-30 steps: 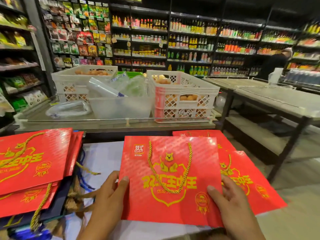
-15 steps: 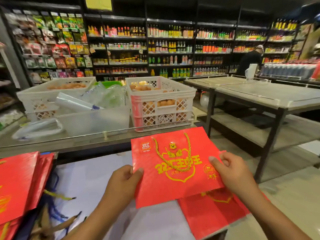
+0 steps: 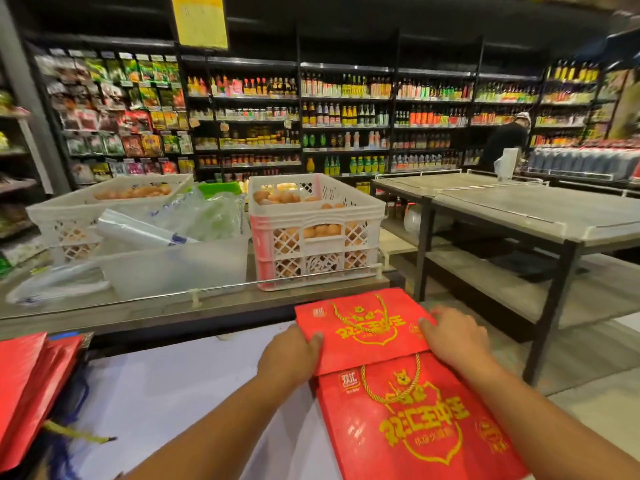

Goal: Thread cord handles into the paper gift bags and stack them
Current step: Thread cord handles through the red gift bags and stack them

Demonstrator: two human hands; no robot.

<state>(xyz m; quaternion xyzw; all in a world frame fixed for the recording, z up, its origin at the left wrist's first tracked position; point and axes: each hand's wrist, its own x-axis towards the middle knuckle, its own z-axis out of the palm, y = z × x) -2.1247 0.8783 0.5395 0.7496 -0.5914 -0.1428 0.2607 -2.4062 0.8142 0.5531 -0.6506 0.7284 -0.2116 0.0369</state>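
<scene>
Held bag (image 3: 360,332), cord handle already in, sits lower-centre of frame, a bit right, w/ both hands on it. L hand (image 3: 292,351) grips its left edge, thumb on top, fingers under. R hand (image 3: 450,341) holds the right edge, thumb over the face; the other fingers' curl isn't clear. Vs a sec ago the bag has gone from in front of the body out to the right, and it now overlaps the far end of the stack bag (image 3: 422,424) at bottom right. Looks like the stacking step for this one, nearly set down. More red bags (image 3: 24,386) wait at lower left, so likely more to thread.
</scene>
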